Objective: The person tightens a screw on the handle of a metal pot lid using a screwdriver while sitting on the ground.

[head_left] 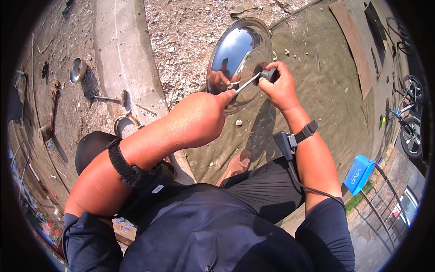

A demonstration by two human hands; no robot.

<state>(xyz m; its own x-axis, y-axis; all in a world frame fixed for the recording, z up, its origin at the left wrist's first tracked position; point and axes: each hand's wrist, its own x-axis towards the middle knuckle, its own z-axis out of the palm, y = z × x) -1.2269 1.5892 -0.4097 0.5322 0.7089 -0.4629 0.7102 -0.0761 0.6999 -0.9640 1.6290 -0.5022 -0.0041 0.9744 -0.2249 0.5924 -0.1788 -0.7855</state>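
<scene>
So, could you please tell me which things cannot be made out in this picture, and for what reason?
Head view: the handle of the metal tool, hidden inside the left hand.
Head view: whether its tip sits in a screw at the black knob, too small to tell.
Head view: the lower-left rim of the lid, covered by the left hand.
Head view: the rest of the dark shirt, cut off by the lower edge.

Navy Shirt (213, 235), Blk Straps

From here I see short sleeves (328, 242) & blk trousers (272, 195). L strap (118, 159) is of rough fabric; R strap (308, 130) is w/ dark box (284, 144), from which thin blk cable (317, 191) goes toward the sleeve. Small white label (157, 189) also, near L hip.
</scene>
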